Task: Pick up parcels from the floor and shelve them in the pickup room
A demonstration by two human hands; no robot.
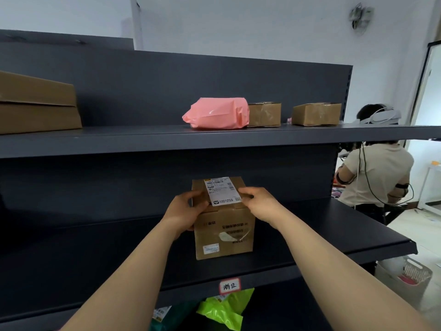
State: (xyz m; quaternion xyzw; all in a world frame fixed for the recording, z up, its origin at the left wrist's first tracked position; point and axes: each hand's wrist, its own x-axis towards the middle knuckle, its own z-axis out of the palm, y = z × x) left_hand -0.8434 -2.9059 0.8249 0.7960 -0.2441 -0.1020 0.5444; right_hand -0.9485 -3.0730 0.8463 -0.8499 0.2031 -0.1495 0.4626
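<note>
Gripping the box [224,232] from both sides, the person's hands meet it at its upper edge. The left hand [185,211] wraps the top left corner with curled fingers, thumb lying on the top face. The right hand [260,204] clasps the top right edge, its fingers curled over and touching the right side of the white label [223,191] stuck on top.

The box stands upright on the middle shelf [95,254], right of the shelf's middle and near its front edge. Its front face carries upside-down print and a small sticker.

On the top shelf [143,139], a pink bag [217,113] lies near the middle, touching a small box [263,114] on its right. A second small box [316,114] sits apart from these, near the right end. A large box [35,108] rests at the left end.

A white tag [229,286] with handwriting is fixed to the middle shelf's front edge, just below the held box. Beneath it, on a lower level, lies a green bag [224,311].

Beyond the shelf's right end another person [374,173] in a light shirt faces away, with cables on the arms. A white basket [405,275] stands on the floor by the shelf's right end.
</note>
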